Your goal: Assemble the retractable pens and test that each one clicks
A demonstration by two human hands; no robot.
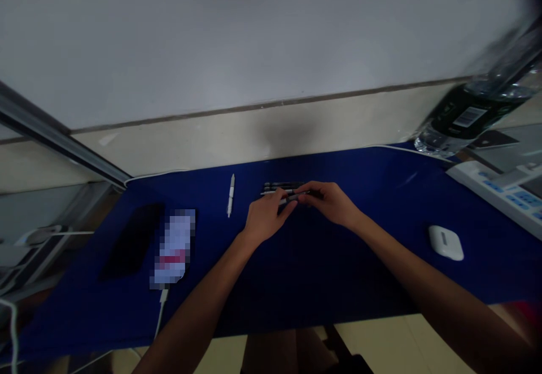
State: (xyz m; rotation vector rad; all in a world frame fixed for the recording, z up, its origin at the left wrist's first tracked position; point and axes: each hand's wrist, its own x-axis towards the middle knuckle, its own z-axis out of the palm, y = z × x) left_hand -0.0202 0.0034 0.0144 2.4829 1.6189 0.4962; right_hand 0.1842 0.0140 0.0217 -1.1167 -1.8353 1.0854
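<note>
Over the middle of the blue-covered table, my left hand point(266, 216) and my right hand point(332, 202) are closed on opposite ends of one pen point(290, 198). It lies roughly level between them, its ends partly covered by my fingers. Just behind it, several dark pens point(275, 185) lie side by side, partly hidden by my hands; a lighter one is nearest me. Apart from these, to the left of my left hand, a white pen point(231, 196) lies pointing toward the wall.
On the left are a blurred-out phone point(174, 247) with a white cable point(160, 312) and a dark flat object point(133, 241). To the right lie a white earbud case point(446, 242), a white device with blue buttons point(503, 193) and a large bottle point(461, 111). A wall point(203, 137) borders the back.
</note>
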